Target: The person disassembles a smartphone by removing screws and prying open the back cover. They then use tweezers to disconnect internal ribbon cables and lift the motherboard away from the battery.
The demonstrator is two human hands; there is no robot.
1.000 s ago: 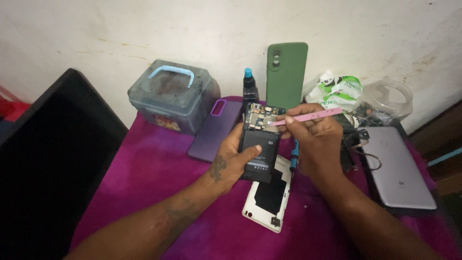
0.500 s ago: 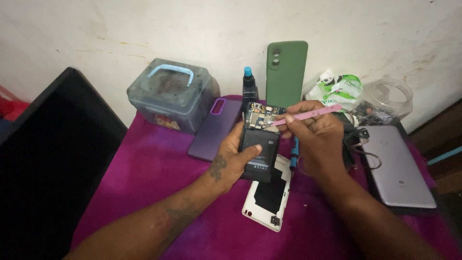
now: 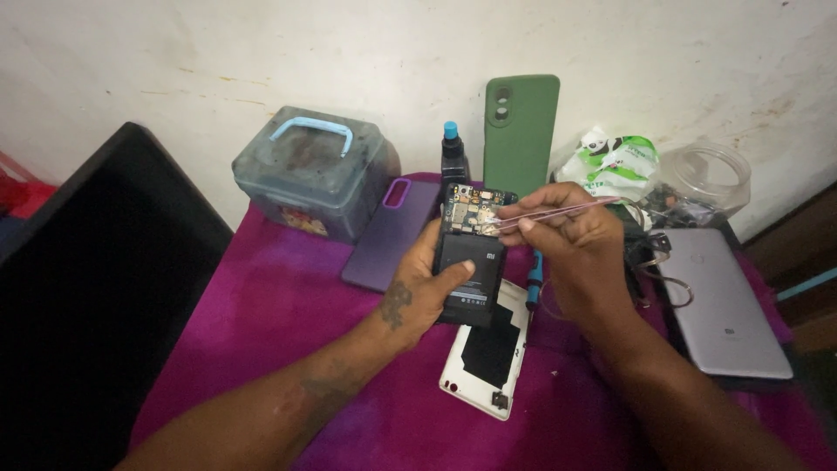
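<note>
My left hand [image 3: 427, 292] grips an opened phone [image 3: 473, 253] with its back off, black battery and circuit board showing, held above a magenta cloth [image 3: 279, 314]. My right hand [image 3: 571, 235] pinches pink tweezers [image 3: 558, 209] whose tips touch the board at the phone's top edge. Under the phone lies a white back cover [image 3: 488, 358], inner side up. A blue-handled tool [image 3: 534, 279] lies beside it, partly hidden by my right wrist.
A purple phone case [image 3: 392, 231] lies left of the phone. A green case [image 3: 520, 131] leans on the wall beside a dark bottle with a blue cap [image 3: 452, 157]. A lidded plastic box [image 3: 309, 170], a clear jar [image 3: 706, 174], a silver device [image 3: 724, 305] and a black panel [image 3: 78, 296] surround.
The tweezers have tilted lower and their tips now rest on the circuit board. The phone and left hand stay about where they were.
</note>
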